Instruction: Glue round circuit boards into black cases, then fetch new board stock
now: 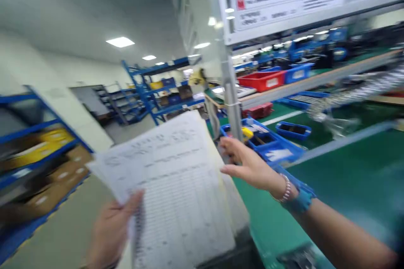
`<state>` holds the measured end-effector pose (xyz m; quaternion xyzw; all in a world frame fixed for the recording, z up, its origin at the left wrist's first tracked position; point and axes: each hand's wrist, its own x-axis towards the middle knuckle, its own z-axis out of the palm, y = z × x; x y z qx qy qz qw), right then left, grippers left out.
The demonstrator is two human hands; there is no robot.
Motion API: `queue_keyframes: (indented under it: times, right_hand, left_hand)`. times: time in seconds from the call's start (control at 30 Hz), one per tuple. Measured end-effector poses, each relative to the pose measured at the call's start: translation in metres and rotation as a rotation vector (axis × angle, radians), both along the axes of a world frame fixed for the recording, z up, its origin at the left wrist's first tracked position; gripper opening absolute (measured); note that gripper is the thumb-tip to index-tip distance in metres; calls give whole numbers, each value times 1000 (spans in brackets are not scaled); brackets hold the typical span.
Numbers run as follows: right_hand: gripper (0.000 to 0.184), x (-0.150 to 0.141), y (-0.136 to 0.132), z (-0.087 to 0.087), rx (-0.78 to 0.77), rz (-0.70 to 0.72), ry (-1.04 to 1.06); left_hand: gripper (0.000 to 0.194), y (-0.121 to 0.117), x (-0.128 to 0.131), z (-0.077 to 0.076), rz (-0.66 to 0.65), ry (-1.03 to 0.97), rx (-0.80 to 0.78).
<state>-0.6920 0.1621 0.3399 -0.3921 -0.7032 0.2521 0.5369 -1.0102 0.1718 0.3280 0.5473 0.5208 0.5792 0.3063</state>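
Observation:
My left hand (110, 229) grips the lower left edge of a stack of printed paper sheets (179, 185), thumb on top and the other fingers behind. The top sheet carries a table of rows and columns, too blurred to read. To the right of the stack, my right hand (248, 162) is raised with its fingers apart and slightly bent, holding nothing. A beaded bracelet (286, 189) and a blue band (299, 204) are on that wrist. Behind the right hand lies a blue tray (277, 151) with parts and a yellow item in it.
A green workbench (347, 185) runs along the right, with a metal post (232, 101) near my right hand. Red bin (261, 80) and blue bin (298, 73) sit on a raised shelf. Blue racks with boxes (59, 176) stand left. A sign (284, 0) hangs above.

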Motion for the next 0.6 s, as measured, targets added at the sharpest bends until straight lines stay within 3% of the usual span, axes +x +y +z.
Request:
queue_keyframes:
  times: [0.07, 0.1, 0.2, 0.4, 0.6]
  right_hand:
    - [53, -32, 24, -20, -251, 246, 106]
    - [45, -49, 33, -26, -339, 304, 148]
    - [27, -97, 51, -33, -466, 292, 263]
    - [25, -156, 73, -38, -624, 483, 396]
    - [31, -188, 79, -44, -773, 590, 398]
  left_hand:
    - [45, -9, -7, -18, -21, -259, -147]
    - [46, -12, -12, -28, -17, -365, -171]
    - [52, -20, -33, -50, 38, -591, -166]
    - [47, -36, -90, -69, 135, -787, -117]
    - [40, -22, -128, -84, 127, -872, -133]
